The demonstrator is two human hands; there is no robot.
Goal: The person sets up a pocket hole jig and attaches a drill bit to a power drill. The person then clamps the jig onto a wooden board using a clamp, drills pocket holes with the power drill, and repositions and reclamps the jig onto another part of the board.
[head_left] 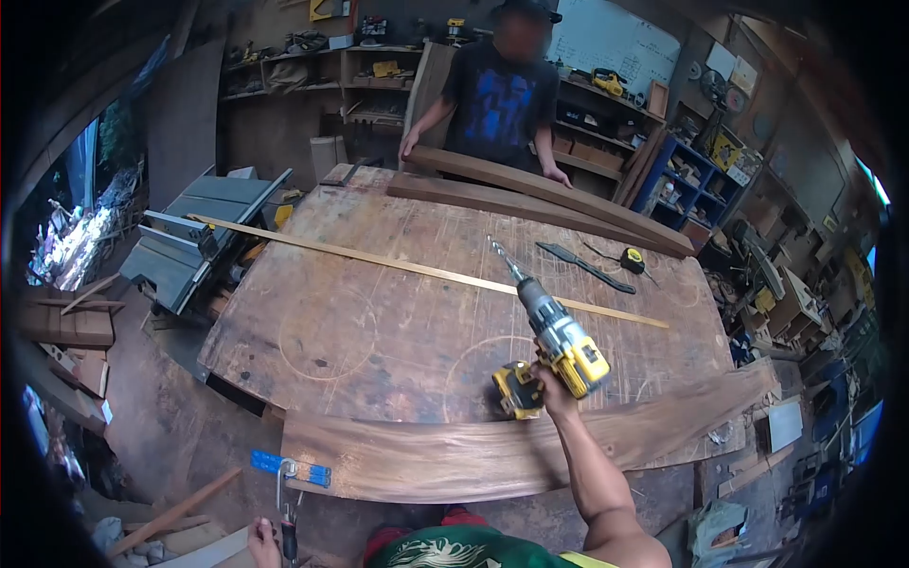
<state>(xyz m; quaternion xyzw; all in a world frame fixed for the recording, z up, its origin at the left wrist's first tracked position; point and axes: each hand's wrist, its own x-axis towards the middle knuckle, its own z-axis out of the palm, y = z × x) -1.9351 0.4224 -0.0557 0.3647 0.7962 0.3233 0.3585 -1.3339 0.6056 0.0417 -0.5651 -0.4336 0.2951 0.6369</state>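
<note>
My right hand (552, 390) is wrapped round the handle of a yellow and black cordless drill (571, 355), held above the workbench with its long bit pointing away from me. Below it, a wide wooden board (407, 459) lies along the near edge of the bench. A clamp (288, 492) with a dark handle sits at the board's left end, beside a blue strip (312, 473). My left hand (264, 541) is low at the left, next to the clamp handle, its fingers curled; whether it holds anything is too small to tell.
Across the workbench (379, 303) lie a thin wooden strip (398, 261), a dark flat tool (587, 268) and a tape measure (632, 258). Another person (497, 95) stands behind two wooden beams (559, 196). A table saw (204, 227) is at the left.
</note>
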